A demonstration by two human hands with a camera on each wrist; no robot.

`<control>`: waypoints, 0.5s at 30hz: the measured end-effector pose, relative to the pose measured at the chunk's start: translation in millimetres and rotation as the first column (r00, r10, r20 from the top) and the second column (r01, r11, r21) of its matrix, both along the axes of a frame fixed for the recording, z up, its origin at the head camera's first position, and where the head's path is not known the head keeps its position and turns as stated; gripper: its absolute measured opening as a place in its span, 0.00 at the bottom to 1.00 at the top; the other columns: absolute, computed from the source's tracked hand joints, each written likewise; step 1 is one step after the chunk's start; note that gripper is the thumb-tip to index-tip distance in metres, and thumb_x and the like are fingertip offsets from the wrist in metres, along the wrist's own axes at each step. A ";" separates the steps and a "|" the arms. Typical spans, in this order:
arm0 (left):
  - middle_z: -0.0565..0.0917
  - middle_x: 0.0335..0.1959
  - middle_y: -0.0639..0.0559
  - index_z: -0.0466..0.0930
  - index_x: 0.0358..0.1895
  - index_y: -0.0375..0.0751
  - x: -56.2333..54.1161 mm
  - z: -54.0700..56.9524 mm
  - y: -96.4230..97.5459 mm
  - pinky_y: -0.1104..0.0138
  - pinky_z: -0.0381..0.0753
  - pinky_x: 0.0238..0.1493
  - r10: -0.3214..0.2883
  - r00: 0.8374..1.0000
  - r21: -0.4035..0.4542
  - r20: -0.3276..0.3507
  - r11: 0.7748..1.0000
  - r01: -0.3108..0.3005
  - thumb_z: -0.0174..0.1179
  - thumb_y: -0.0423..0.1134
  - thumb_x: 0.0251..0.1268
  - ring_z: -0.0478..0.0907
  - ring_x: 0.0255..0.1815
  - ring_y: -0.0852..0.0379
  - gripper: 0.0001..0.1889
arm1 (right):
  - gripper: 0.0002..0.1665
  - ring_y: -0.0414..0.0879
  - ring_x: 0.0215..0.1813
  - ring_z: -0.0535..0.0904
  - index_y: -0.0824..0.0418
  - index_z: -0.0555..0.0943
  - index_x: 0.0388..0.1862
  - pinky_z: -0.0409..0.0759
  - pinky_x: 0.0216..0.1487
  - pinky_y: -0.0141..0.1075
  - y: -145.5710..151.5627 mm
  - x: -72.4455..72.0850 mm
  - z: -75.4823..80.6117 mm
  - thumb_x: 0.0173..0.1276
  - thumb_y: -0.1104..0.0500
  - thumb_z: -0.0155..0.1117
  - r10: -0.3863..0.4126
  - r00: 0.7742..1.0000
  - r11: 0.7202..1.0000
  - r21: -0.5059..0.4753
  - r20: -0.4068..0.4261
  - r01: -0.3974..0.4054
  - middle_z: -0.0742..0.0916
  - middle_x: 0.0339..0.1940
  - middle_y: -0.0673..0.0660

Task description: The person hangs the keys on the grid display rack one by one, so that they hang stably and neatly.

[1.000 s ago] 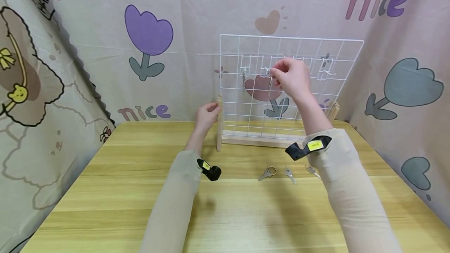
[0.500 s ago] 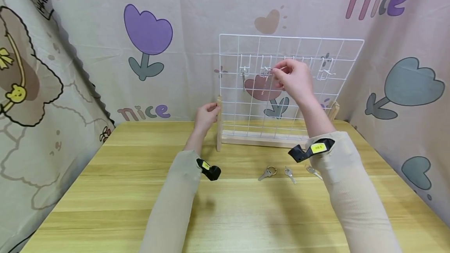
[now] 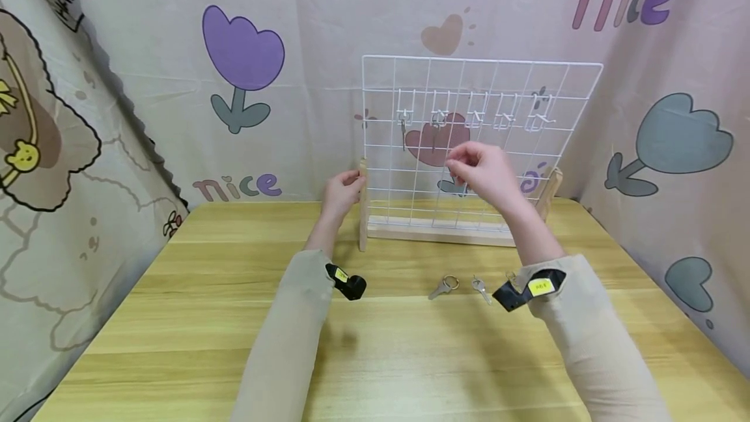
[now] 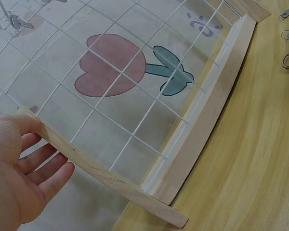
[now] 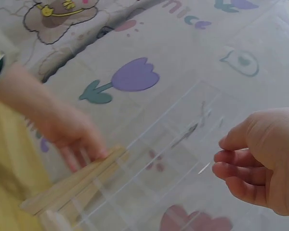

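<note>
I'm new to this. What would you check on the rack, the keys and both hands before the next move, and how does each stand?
1. Rack steadied: ok; the left hand grips its wooden post.
2. Right hand free: ok; it appears to hold nothing.
3. Free hooks: ok; the three rightmost show no keys.
4. Hung keys fully seated on the two leftmost hooks: cannot tell; too small.
5. Loose keys available: ok; three lie on the table.
6. All three clearly seen from the head: not ok; the right wrist camera mostly hides one.
</note>
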State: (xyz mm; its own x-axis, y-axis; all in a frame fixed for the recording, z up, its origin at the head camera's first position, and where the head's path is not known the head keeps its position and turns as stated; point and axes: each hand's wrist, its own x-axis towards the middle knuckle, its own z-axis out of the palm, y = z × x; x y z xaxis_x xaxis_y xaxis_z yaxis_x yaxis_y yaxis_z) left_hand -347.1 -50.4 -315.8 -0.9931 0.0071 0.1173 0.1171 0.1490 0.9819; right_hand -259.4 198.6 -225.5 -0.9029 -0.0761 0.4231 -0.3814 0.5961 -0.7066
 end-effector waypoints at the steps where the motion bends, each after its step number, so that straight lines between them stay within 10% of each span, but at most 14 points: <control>1: 0.76 0.56 0.42 0.72 0.59 0.35 -0.2 0.0 -0.1 0.60 0.78 0.49 -0.001 1.000 0.001 -0.003 1.000 0.001 0.56 0.40 0.66 0.74 0.53 0.50 0.21 | 0.08 0.45 0.24 0.77 0.67 0.80 0.38 0.75 0.21 0.29 1.2 0.9 -6.9 0.65 0.63 0.60 0.014 1.000 1.000 0.005 0.019 -0.014 0.82 0.25 0.59; 15: 0.76 0.56 0.42 0.72 0.59 0.34 -1.0 0.5 0.0 0.60 0.78 0.49 0.000 1.000 0.004 -0.006 1.000 0.000 0.56 0.39 0.66 0.74 0.54 0.49 0.21 | 0.11 0.50 0.28 0.78 0.71 0.78 0.41 0.79 0.26 0.38 28.6 13.4 -106.3 0.64 0.64 0.59 0.092 0.950 0.996 -0.016 0.297 -0.092 0.82 0.24 0.58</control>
State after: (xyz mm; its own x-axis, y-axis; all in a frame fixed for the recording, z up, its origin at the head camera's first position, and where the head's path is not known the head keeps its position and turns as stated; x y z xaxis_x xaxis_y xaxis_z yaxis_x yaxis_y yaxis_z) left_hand -348.1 -50.4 -315.3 -0.9924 0.0071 0.1230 0.1228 0.1453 0.9817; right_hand -246.0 227.2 -331.8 -0.9769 -0.1641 0.1369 -0.2070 0.5669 -0.7974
